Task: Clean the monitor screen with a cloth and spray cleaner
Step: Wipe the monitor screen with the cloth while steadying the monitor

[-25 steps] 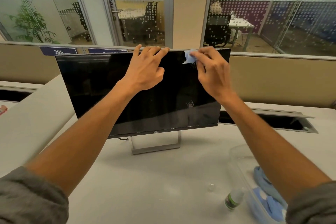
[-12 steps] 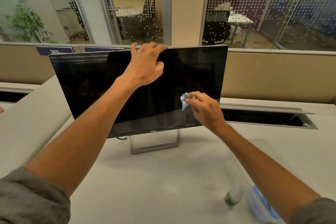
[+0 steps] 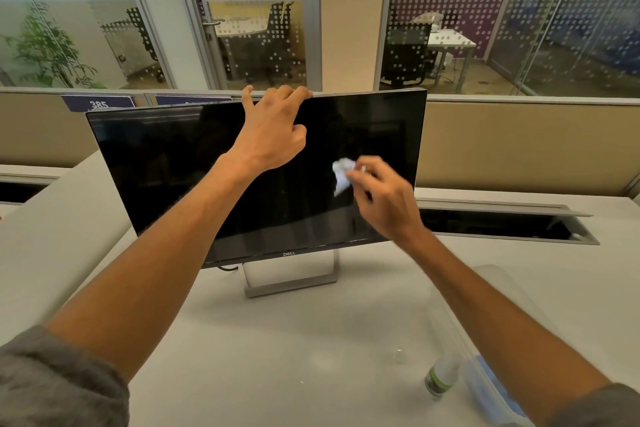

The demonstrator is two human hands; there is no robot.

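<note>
Both arms reach forward to a dark monitor (image 3: 180, 170) on a white desk (image 3: 277, 340). The left hand (image 3: 273, 135) hooks its fingers over the monitor's top edge. The right hand (image 3: 384, 198) pinches a crumpled pale-blue cloth (image 3: 341, 174) against the monitor's right half. A spray bottle (image 3: 441, 378) lies on the desk below the monitor's right side.
</note>
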